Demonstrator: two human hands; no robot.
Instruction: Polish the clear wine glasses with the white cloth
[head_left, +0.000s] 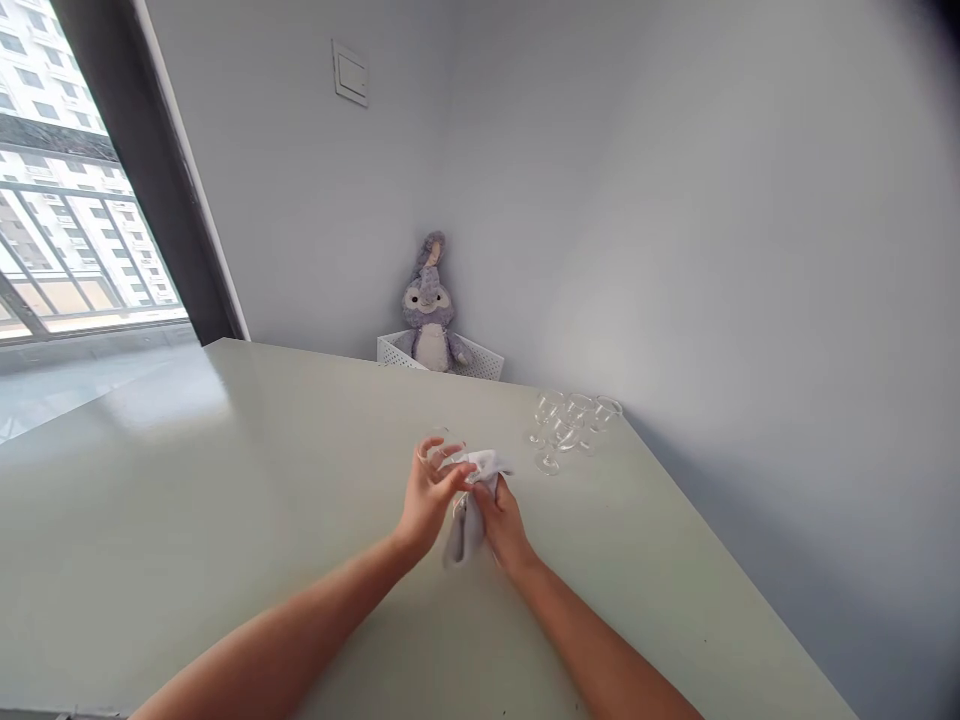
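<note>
A pale grey-white cloth (pixel 484 466) is bunched in my right hand (pixel 501 520), and one end of it hangs below the fingers. My left hand (pixel 431 490) is beside it, its fingers curved around a clear glass (pixel 448 452) that shows only faintly. Thumb and cloth touch near the middle. Much of this glass is hidden by my fingers and the cloth, so its full shape cannot be made out. Several small stemmed glasses (pixel 561 432) stand close together just beyond my right hand, near the table's right edge.
Both forearms reach over a pale, glossy table (pixel 300 470). Behind its far edge, a purple plush toy (pixel 431 325) sits in a white perforated basket (pixel 484 364). Grey walls meet in the corner, with a light switch (pixel 351 74) on one. A window (pixel 75 190) is at left.
</note>
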